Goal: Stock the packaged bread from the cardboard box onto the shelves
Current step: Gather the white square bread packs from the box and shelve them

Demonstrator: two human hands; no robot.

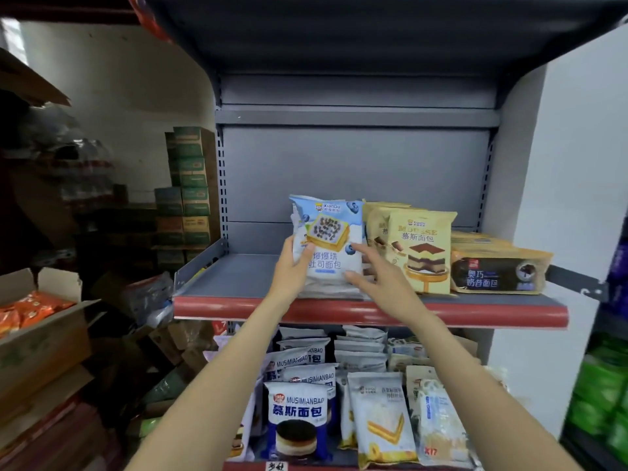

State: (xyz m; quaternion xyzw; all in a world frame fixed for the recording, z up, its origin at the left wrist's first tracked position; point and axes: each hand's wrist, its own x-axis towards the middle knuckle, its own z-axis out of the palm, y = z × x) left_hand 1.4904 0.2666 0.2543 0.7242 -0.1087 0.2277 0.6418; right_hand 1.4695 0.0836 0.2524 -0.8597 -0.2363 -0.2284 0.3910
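At frame centre, the left hand (291, 266) grips the upright blue-and-white bread packet (328, 241) on the red-edged shelf (339, 309), while the right hand (377, 271), fingers spread, touches its right edge beside the yellow packets (419, 249).

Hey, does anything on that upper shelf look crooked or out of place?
Mostly no. The blue and white bread bag leans slightly while the left hand grips it. The dark pack at the right lies flat, unlike the upright mousse bags.
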